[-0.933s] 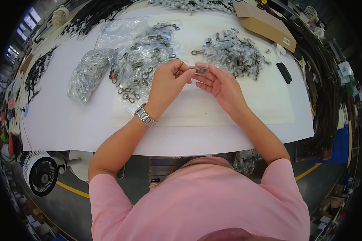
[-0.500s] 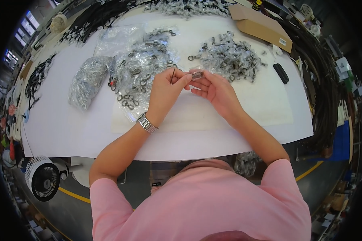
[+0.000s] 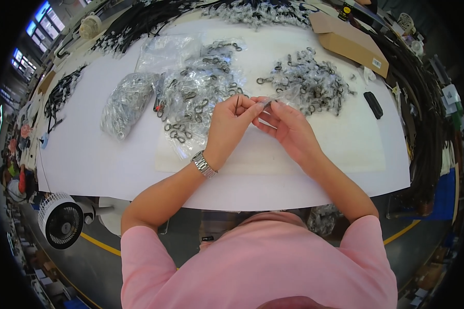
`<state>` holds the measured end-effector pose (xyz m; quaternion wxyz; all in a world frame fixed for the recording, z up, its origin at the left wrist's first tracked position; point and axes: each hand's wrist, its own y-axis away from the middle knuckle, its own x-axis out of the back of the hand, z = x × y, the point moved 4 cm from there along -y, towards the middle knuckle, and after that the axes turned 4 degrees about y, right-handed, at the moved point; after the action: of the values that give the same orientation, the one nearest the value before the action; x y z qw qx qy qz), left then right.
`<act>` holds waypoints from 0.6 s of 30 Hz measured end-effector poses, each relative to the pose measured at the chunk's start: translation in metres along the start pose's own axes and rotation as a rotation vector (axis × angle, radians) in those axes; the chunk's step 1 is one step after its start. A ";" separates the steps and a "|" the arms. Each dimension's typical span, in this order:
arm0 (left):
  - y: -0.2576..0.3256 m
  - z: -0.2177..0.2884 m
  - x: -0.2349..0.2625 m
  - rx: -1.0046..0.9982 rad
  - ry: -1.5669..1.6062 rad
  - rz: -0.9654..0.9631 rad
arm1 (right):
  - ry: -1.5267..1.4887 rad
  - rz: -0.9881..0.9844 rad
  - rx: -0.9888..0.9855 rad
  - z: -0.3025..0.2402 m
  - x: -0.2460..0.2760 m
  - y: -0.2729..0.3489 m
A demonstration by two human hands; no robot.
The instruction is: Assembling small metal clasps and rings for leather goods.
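Note:
At the middle of the table, my left hand [image 3: 230, 126] and my right hand [image 3: 295, 135] meet fingertip to fingertip. Between them they pinch a small metal piece in clear plastic film [image 3: 266, 104], mostly covered by the fingers. A thin dark stick-like tool [image 3: 237, 104] also pokes up from my left fingers. Beyond my left hand spreads a heap of dark metal snap hooks [image 3: 195, 92], many on or in clear plastic. Just past my right hand lies a second heap of plastic-wrapped metal hooks [image 3: 317, 85].
A stuffed clear bag [image 3: 127, 105] lies at left beside a red-tipped tool [image 3: 158, 107]. An open cardboard box [image 3: 353, 45] and a black oblong object [image 3: 373, 105] are at right. Black cords [image 3: 134, 26] line the back. A fan [image 3: 62, 224] stands off the table's front-left edge.
The whole view has shifted, so the table and hands appear farther right and slightly lower. My right fingers have curled a little over the wrapped piece, and more clear film shows beside them.

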<state>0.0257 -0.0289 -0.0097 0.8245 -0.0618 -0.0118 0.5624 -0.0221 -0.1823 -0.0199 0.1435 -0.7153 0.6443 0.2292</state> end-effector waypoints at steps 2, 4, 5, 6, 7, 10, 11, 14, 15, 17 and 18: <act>0.001 0.001 -0.002 0.008 0.004 -0.015 | 0.003 0.013 0.001 0.003 0.001 0.002; 0.000 0.000 -0.004 0.020 0.008 -0.030 | 0.005 0.028 -0.001 0.005 0.003 0.001; 0.000 -0.001 -0.005 0.009 0.021 -0.046 | 0.001 0.033 -0.001 0.005 0.003 0.001; -0.001 -0.002 -0.006 -0.002 0.033 -0.061 | -0.003 0.037 -0.002 0.005 0.004 0.001; -0.001 0.000 -0.007 0.003 0.034 -0.067 | -0.006 0.045 -0.002 0.004 0.007 0.001; -0.002 0.004 -0.008 0.062 0.048 -0.144 | 0.024 -0.078 0.050 -0.003 0.007 0.000; -0.002 0.006 -0.006 0.081 0.070 -0.138 | 0.012 0.021 0.050 -0.003 0.010 0.000; -0.007 0.003 0.004 0.111 0.108 -0.122 | 0.014 0.061 0.038 -0.009 0.013 0.000; -0.009 0.001 0.009 0.127 0.127 -0.107 | 0.029 0.000 0.020 -0.011 0.011 0.000; -0.011 0.006 0.008 0.136 0.182 -0.172 | 0.052 -0.066 -0.059 -0.009 0.008 0.001; -0.012 0.009 0.006 0.148 0.238 -0.233 | 0.074 -0.134 -0.142 -0.006 0.005 0.002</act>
<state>0.0379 -0.0267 0.0006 0.8819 -0.0653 0.1201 0.4512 -0.0230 -0.1897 -0.0169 0.0834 -0.7732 0.5820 0.2377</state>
